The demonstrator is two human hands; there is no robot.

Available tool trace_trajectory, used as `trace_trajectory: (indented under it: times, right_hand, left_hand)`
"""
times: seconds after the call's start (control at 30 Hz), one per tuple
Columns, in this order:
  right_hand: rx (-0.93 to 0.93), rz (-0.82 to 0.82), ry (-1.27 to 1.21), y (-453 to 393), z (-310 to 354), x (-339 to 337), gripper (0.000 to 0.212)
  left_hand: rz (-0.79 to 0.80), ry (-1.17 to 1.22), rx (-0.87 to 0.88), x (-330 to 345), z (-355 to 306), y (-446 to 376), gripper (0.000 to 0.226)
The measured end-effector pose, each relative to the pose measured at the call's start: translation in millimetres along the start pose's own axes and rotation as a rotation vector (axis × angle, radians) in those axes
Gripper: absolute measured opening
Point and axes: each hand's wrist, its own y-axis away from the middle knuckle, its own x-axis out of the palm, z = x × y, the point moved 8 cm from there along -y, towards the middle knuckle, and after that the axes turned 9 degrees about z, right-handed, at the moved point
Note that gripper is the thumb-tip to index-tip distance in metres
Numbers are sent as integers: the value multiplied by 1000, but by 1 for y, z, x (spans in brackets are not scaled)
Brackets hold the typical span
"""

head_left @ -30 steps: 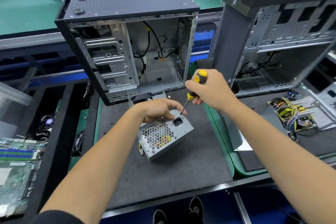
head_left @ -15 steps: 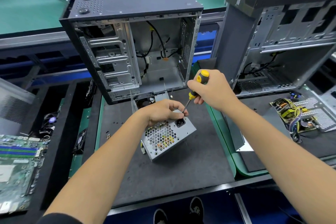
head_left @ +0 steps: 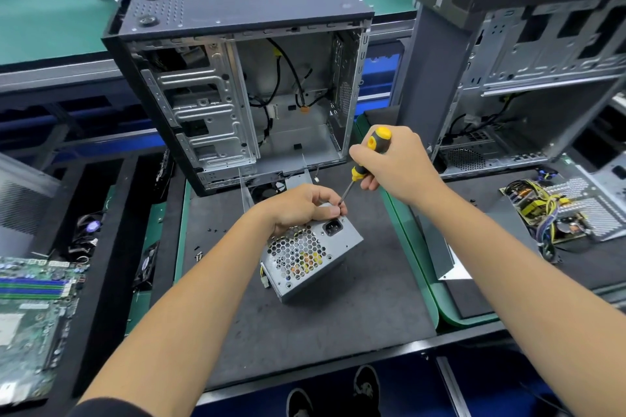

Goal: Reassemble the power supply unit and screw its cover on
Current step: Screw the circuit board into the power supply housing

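Barely any shift since a second ago: screwdriver tip still at the unit's top edge. Left hand (head_left: 301, 206) clamps the power supply unit (head_left: 310, 256), tilted on the table (head_left: 355, 315), fingertips pinching beside the tip. Right hand (head_left: 393, 162) wraps the screwdriver (head_left: 367, 159), slanting down-left. Behind, the open computer case (head_left: 237, 85) holds loose cables.

Bare, dull grey perforated sheet metal forms the power supply unit (head_left: 310, 259), on a matt dark mat (head_left: 338, 315)
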Motion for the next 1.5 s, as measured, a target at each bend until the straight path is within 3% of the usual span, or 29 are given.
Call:
trace_trajectory:
  times: [0.57, 0.97, 1.5]
  right_hand:
    - [3, 6, 54, -2, 2, 2, 23]
    - [145, 38, -60, -2, -8, -3, 21]
    - [104, 26, 16, 5, 2, -3, 22]
  left_hand:
    - [-28, 23, 25, -2, 4, -5, 29]
    - [-8, -4, 25, -4, 4, -8, 4]
    - [3, -24, 38, -1, 2, -5, 7]
